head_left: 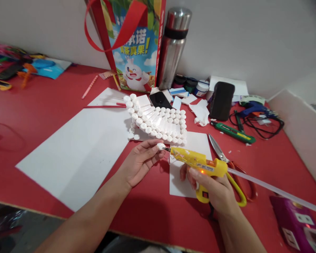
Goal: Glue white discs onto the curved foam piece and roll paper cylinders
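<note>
Between thumb and fingertips, my left hand point(140, 161) pinches a small white round piece point(160, 146), like the rolled ones on the model. A yellow hot glue gun point(197, 161) is gripped in my right hand point(213, 188), its orange light lit. The nozzle points left and meets or nearly meets the white piece. A long clear glue stick point(276, 189) sticks out of the gun's back. Just beyond my left hand stands a white model point(158, 123), edged with many round pieces and holding a curved, stair-like strip.
White sheets point(76, 151) lie under and left of the model. Scissors point(221, 151) and a green cutter point(233, 131) are at right, near a purple power box point(297, 221). Behind stand a steel flask point(173, 49), a paper bag point(137, 52) and a dark phone-like object point(222, 101).
</note>
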